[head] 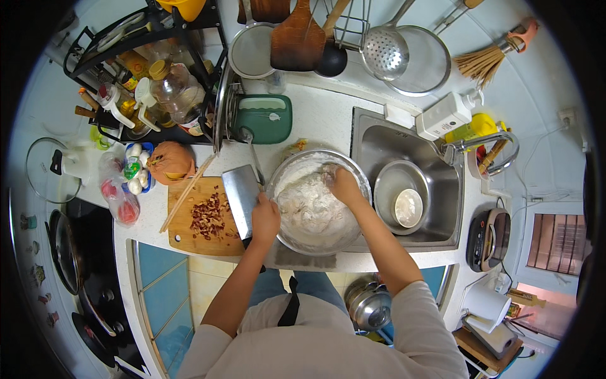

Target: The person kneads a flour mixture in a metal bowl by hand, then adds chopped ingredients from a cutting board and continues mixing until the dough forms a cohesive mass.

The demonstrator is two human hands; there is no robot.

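My left hand point(266, 217) grips the left rim of a metal mixing bowl point(303, 247). White flour point(310, 203) fills the bowl, partly clumped into rough dough. Inside it, near the upper right wall, my right hand point(342, 184) has bent fingers coated in flour; whether they grip any is hard to see. Left of the bowl, a cleaver point(238, 199) rests with its blade over the edge of a wooden cutting board point(182, 241); my left forearm partly covers its black handle. Chopped reddish-brown pieces point(208, 218) and a pair of chopsticks point(189, 192) lie on the board.
At right, a steel sink point(445, 227) holds a metal basin point(386, 189) and a small bowl point(408, 208). A spoon point(253, 151) and green tray point(265, 132) lie behind. Left are an onion-like bulb point(170, 161), packaged mushrooms point(137, 166) and a bottle rack point(142, 47).
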